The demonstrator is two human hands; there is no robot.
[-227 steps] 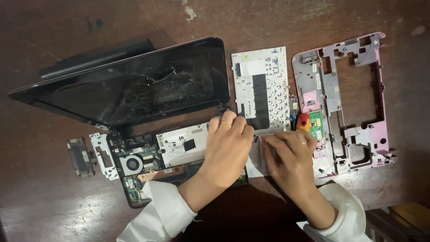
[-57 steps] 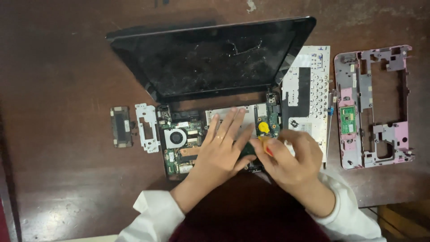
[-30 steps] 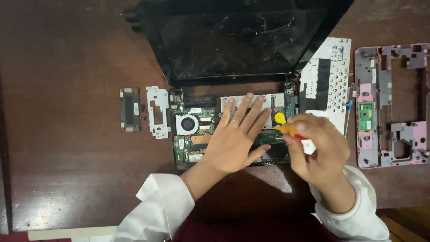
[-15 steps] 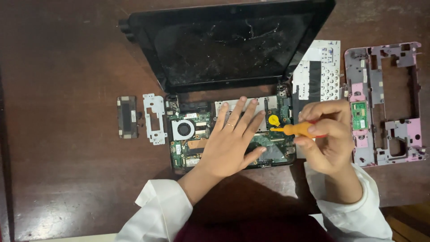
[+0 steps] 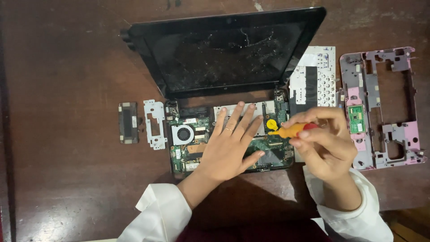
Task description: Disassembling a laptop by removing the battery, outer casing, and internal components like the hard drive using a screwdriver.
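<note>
Left hand (image 5: 230, 145) lies flat with fingers spread on the exposed circuit board (image 5: 224, 141) of an opened laptop, apparently to steady it on the tabletop (image 5: 62, 179). Right hand (image 5: 324, 143) is closed around a screwdriver (image 5: 291, 130) with an orange and red handle, its tip pointing left toward the board near a round yellow part (image 5: 271, 123); whether the tip touches a screw is hard to tell. A cracked dark screen (image 5: 228, 56) stands tilted back behind the board. To the right lie a keyboard backing plate (image 5: 316, 76) and a pink and grey casing frame (image 5: 380, 107), set clear of the work. Left of the board lie a small dark cover (image 5: 128, 122) and a white metal bracket (image 5: 154, 124).
</note>
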